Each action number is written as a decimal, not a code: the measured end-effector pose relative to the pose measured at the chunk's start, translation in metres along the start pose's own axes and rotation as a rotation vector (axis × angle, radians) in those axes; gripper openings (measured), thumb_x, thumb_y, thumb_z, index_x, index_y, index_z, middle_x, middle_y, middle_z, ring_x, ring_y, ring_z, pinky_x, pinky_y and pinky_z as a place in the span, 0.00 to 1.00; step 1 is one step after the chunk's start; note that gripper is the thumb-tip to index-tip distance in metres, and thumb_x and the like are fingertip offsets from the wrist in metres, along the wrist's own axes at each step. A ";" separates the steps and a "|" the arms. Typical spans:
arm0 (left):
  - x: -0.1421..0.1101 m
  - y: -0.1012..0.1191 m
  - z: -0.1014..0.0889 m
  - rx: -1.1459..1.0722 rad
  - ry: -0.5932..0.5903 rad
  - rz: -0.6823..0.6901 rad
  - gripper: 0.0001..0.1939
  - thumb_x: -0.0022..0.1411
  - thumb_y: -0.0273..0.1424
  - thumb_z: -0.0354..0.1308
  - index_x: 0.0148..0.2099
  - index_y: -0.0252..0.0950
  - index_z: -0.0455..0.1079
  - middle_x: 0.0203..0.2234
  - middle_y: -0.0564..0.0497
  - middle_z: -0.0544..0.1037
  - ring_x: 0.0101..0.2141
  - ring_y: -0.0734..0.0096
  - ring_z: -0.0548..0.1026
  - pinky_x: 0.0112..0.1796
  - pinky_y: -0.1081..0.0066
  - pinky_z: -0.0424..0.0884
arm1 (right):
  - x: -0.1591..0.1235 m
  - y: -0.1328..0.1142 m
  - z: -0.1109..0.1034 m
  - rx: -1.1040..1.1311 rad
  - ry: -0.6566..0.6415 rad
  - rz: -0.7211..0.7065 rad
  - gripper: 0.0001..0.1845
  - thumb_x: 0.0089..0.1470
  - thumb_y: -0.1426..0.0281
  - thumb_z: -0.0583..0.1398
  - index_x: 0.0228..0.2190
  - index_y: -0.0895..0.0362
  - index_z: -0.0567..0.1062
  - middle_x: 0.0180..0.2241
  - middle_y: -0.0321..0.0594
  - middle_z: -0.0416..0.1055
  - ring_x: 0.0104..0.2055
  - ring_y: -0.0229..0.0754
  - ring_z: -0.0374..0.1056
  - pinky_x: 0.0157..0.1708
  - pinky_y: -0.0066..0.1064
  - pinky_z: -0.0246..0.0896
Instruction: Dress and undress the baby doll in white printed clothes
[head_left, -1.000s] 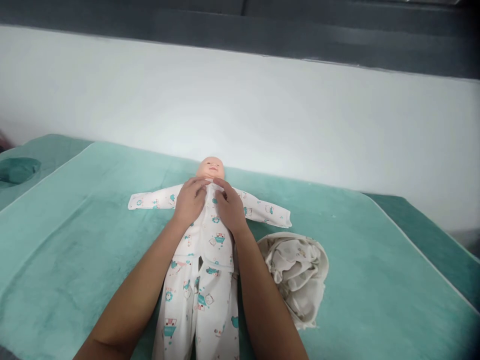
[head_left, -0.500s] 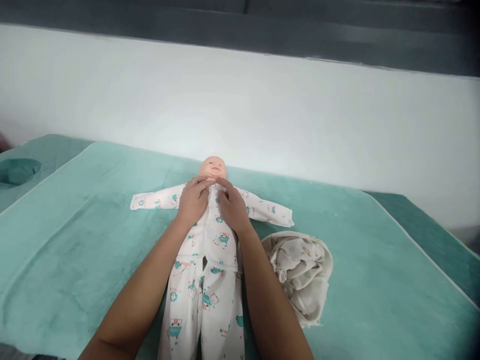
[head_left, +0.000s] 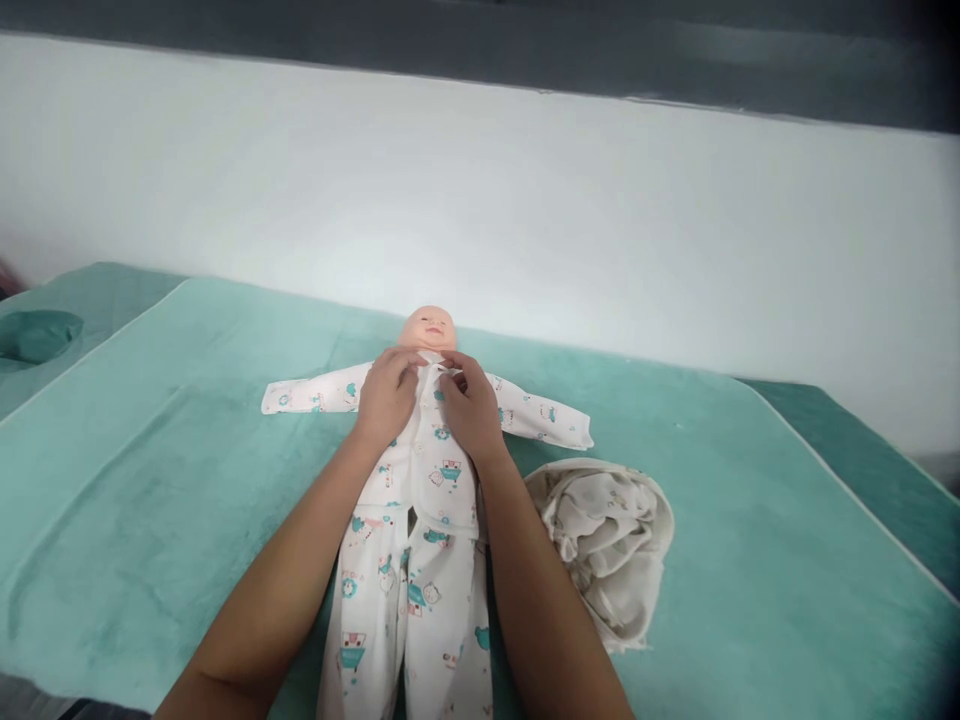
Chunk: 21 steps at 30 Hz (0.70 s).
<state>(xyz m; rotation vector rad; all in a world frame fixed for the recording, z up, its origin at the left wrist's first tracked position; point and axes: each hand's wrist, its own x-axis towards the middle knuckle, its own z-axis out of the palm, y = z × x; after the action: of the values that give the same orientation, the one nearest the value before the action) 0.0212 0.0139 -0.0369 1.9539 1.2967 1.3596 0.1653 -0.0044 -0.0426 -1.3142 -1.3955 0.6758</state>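
Note:
A baby doll (head_left: 429, 328) lies on its back, dressed in a white printed shirt (head_left: 444, 490) with both sleeves spread out. White printed trousers (head_left: 446, 630) cover its legs and run out of the bottom of the view. At the collar, just under the chin, my left hand (head_left: 388, 395) has its fingertips closed on the shirt's edge. Opposite it, my right hand (head_left: 472, 405) pinches the other front edge of the collar with thumb and fingers. The two hands are close together, and the fasteners between their fingertips are too small to make out.
The doll lies on a green padded sheet (head_left: 187, 520). To the right of my right forearm sits a crumpled off-white cloth bundle (head_left: 611, 545). A white wall (head_left: 525, 220) rises behind the far edge. A green hollow (head_left: 37, 338) shows at far left.
My right fingers have drawn slightly apart from the left ones and lifted the collar's edge. The fingertips were nearly touching before. The view has shifted a little.

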 end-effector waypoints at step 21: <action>-0.033 0.005 -0.027 -0.156 -0.199 -0.061 0.07 0.68 0.35 0.57 0.44 0.43 0.76 0.61 0.49 0.71 0.63 0.61 0.66 0.63 0.57 0.62 | -0.006 -0.012 -0.011 -0.049 -0.174 -0.127 0.15 0.58 0.64 0.56 0.40 0.52 0.80 0.30 0.34 0.73 0.29 0.38 0.63 0.36 0.32 0.62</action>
<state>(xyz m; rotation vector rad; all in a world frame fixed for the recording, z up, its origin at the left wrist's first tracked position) -0.0031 -0.0214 -0.0379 1.8742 1.1137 1.1675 0.1704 -0.0153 -0.0301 -1.2157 -1.6308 0.6860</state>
